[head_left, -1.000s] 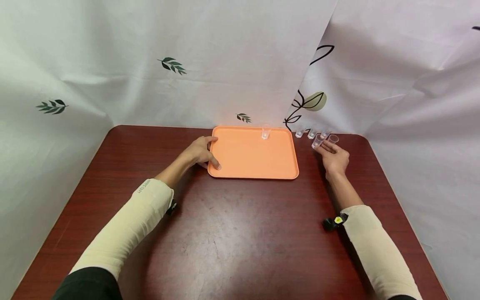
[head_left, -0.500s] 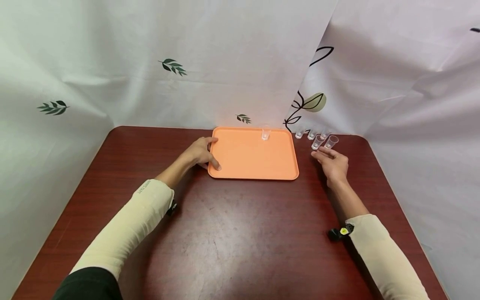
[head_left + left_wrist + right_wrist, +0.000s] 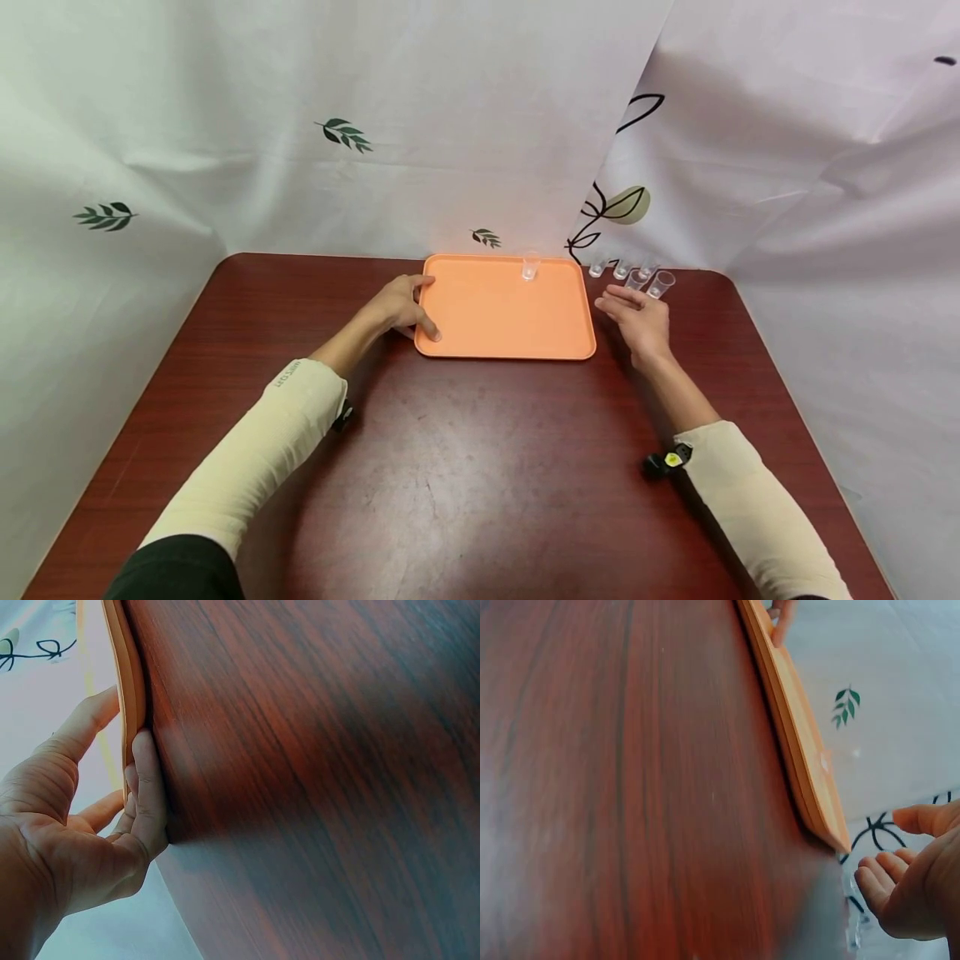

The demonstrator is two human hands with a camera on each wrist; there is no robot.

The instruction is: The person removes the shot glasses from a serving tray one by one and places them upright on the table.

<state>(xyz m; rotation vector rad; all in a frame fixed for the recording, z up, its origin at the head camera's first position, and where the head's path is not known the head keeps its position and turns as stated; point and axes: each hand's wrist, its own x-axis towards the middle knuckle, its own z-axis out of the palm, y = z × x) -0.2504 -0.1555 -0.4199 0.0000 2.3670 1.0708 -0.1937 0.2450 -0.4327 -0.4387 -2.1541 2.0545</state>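
Observation:
My left hand (image 3: pixel 400 305) grips the left edge of an orange tray (image 3: pixel 510 312), thumb over the rim and fingers along the side. In the left wrist view its fingertips (image 3: pixel 148 769) show at the underside of the tray's edge. One small clear plastic cup (image 3: pixel 530 266) stands upright near the tray's back rim. Between the tray's right side and a group of clear cups, my right hand (image 3: pixel 637 323) holds nothing, its fingers extended. Several cups stand there, including the right-hand cup (image 3: pixel 662 284) and one partly hidden cup (image 3: pixel 635 279) just behind the fingers.
Everything sits at the back of a dark red-brown wooden table (image 3: pixel 465 467). A white curtain (image 3: pixel 420 125) with leaf prints hangs right behind the table's far edge. The cups at the back right stand close against it.
My right hand has let go of a clear cup in the group, drawn back, then moved left toward the tray. The left hand and the tray have stayed put.

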